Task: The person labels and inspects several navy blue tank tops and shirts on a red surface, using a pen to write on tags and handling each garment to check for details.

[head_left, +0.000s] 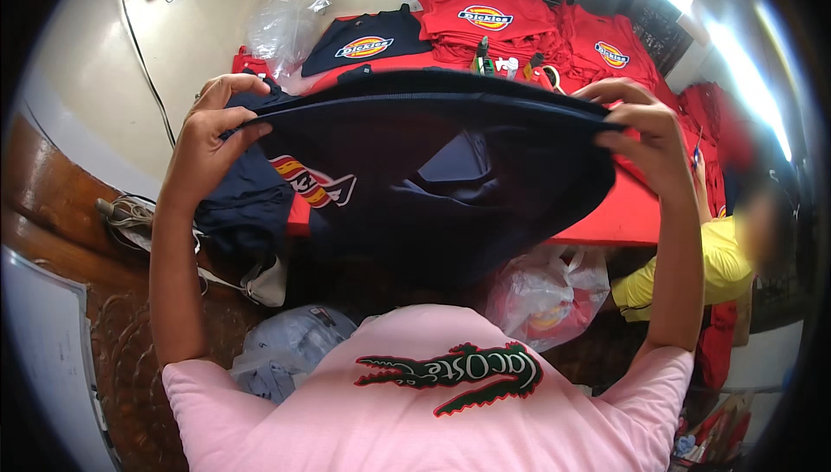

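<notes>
A dark navy T-shirt (381, 143) with a red, yellow and white printed logo hangs stretched between my raised hands. My left hand (218, 122) pinches its upper edge at the left end. At the right end my right hand (639, 122) grips the same edge between thumb and fingers. The cloth sags below in folds, and its lower part falls into shadow. Behind it, a red-covered table (606, 221) is partly hidden by the shirt.
Piled red T-shirts (493, 18) and a flat navy T-shirt (362, 39) lie on the table's far side, beside clear plastic (290, 26). Filled plastic bags (554, 295) sit below the near edge. At the right is a person in a yellow top (705, 260).
</notes>
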